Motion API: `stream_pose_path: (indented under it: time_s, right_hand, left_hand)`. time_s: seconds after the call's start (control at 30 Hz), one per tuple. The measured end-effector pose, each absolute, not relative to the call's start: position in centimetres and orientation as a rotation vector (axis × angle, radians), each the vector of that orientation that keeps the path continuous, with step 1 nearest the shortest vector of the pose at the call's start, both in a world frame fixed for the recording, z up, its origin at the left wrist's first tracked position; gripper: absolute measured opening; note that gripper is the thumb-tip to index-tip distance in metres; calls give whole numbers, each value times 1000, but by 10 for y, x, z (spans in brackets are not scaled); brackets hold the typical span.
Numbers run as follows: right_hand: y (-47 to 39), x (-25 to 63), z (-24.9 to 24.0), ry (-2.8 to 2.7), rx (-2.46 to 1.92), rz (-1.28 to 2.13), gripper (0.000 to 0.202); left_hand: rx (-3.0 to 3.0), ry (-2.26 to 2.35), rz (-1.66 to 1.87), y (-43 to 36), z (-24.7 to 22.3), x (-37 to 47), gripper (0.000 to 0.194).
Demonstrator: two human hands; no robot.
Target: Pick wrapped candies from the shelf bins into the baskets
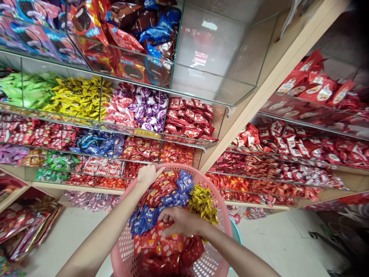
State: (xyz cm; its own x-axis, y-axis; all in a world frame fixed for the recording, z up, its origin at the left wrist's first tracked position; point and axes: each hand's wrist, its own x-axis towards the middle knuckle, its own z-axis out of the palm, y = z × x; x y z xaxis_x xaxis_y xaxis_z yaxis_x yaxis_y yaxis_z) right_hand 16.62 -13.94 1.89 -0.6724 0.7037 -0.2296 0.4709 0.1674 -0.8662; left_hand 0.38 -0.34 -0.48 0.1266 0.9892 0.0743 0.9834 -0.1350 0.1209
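A pink perforated plastic basket [225,215] holds several kinds of small wrapped candies. My left hand [147,176] is closed over its far rim, thumb along the edge. Inside, my right hand [180,221] hovers over or touches red dotted candy packets [173,244], its fingers loosely curved, with a gap between thumb and forefinger. I see nothing gripped there, though the undersides of the fingers are hidden. Blue candy packets [148,219] lie to its left and beyond it. Yellow twist-wrapped candies [203,204] fill the basket's right side, and orange-red packets [161,188] its far part.
Tiered shelves with clear bins face me, holding yellow candies [77,98], purple-white candies [151,107] and blue packets [98,143]. A wooden upright [259,92] divides them from red packets [305,142] on the right. A teal basket edge [235,231] shows behind mine, above the pale tiled floor [268,246].
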Motion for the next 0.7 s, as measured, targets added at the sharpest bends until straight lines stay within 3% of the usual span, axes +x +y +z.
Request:
stream_pose_path:
  time_s: [0.7]
  right_hand:
    - [-176, 155, 20, -2892, -1237, 683, 40]
  left_hand:
    - [2293, 2014, 215, -4, -3, 3, 79]
